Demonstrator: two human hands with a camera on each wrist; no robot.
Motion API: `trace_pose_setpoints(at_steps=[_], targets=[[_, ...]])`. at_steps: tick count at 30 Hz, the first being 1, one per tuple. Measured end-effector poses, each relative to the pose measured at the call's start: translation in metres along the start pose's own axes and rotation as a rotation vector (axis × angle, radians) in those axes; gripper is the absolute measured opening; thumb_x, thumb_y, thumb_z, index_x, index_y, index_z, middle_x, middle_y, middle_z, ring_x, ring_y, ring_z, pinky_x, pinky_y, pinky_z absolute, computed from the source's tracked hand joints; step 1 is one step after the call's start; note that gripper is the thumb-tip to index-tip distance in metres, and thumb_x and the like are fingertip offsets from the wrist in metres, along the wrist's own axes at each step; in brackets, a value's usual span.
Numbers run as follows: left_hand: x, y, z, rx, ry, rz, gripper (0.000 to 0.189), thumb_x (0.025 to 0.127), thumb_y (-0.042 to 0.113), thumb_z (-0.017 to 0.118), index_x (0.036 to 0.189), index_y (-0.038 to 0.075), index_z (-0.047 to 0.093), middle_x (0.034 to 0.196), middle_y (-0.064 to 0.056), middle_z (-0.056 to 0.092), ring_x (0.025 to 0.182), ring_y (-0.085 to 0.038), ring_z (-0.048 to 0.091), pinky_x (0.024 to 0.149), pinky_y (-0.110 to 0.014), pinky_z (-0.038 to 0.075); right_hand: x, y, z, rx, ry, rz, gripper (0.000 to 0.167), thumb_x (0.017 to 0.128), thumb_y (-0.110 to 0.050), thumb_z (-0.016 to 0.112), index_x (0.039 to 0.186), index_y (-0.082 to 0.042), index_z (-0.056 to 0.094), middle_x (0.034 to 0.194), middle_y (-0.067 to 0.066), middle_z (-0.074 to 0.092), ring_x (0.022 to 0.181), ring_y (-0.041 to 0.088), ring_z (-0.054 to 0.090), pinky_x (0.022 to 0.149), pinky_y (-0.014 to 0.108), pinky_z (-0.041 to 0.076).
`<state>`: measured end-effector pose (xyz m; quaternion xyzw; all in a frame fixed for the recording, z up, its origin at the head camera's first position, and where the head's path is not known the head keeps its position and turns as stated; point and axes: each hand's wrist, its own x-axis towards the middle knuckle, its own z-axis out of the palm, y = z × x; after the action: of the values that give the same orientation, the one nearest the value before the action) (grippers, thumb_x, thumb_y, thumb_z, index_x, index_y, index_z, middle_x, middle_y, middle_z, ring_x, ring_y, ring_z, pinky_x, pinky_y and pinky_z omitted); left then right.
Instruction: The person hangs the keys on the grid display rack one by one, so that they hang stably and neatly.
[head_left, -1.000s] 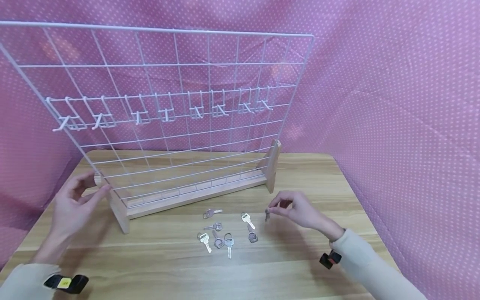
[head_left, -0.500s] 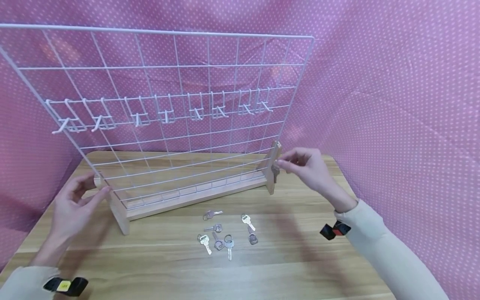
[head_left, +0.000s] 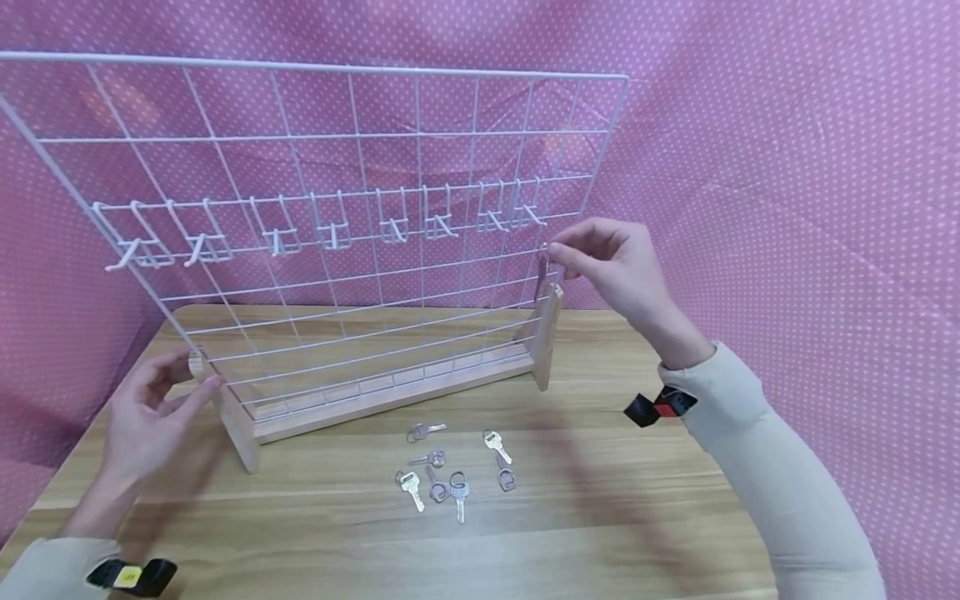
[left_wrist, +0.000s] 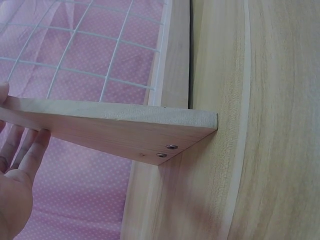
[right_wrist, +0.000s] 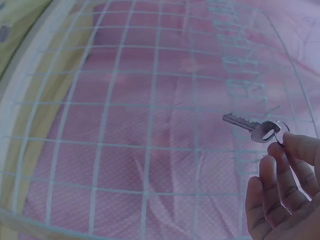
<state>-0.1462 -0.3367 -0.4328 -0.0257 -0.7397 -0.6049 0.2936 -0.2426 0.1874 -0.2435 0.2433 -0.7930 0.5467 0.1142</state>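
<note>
Head view: your right hand (head_left: 611,271) pinches one key (right_wrist: 259,132) by its ring (right_wrist: 284,123), thumb against fingertip, near the right edge of the wire rack (head_left: 315,66), lower than its row of eight white hooks (head_left: 333,237). Whether that key touches the rack, you cannot tell. Your left hand (head_left: 150,417) grips the wooden foot (left_wrist: 125,131) at the rack's left end, thumb and fingers on opposite sides. Seven loose keys (head_left: 461,493) lie on the table (head_left: 300,537) in front of the rack.
</note>
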Motion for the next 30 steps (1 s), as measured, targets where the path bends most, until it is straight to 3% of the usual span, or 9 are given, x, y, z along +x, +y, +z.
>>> trace_pose_setpoints(at_steps=[8,14,21,30], targets=[[0.000,0.000,0.000,-0.045,-0.001,-0.001,0.057,0.082,-0.029,0.067,0.123,0.010,0.070,0.101,0.013,0.072,0.092,0.004,0.067,0.077,-0.004,0.061,0.017,-0.010,-0.003,0.133,0.026,0.016,0.005,0.096,-0.007,0.077,0.097,-0.011,0.080,0.084,-0.007,0.079,0.068,0.008,0.068,0.070,0.020,0.063],[-0.001,-0.001,-0.001,-0.022,-0.002,-0.006,0.058,0.082,-0.028,0.068,0.124,0.013,0.070,0.102,0.014,0.071,0.093,0.005,0.066,0.078,-0.003,0.060,0.027,-0.002,-0.003,0.176,0.031,0.056,0.009,0.097,-0.006,0.075,0.096,-0.013,0.080,0.083,-0.007,0.079,0.068,0.008,0.066,0.069,0.019,0.062],[-0.002,-0.003,-0.002,-0.090,-0.013,-0.023,0.060,0.082,-0.029,0.067,0.123,0.015,0.070,0.104,0.013,0.072,0.094,0.005,0.066,0.079,-0.004,0.060,0.033,0.010,-0.001,0.238,-0.005,0.078,0.011,0.097,-0.004,0.074,0.098,-0.013,0.080,0.085,-0.007,0.079,0.067,0.007,0.066,0.068,0.018,0.062],[-0.001,-0.003,-0.003,-0.109,-0.035,-0.020,0.059,0.084,-0.027,0.067,0.123,0.016,0.069,0.105,0.013,0.071,0.095,0.005,0.066,0.080,-0.004,0.060,0.019,0.025,-0.001,0.093,0.005,0.101,0.009,0.097,-0.012,0.077,0.105,-0.011,0.080,0.088,-0.008,0.079,0.073,0.008,0.070,0.073,0.020,0.064]])
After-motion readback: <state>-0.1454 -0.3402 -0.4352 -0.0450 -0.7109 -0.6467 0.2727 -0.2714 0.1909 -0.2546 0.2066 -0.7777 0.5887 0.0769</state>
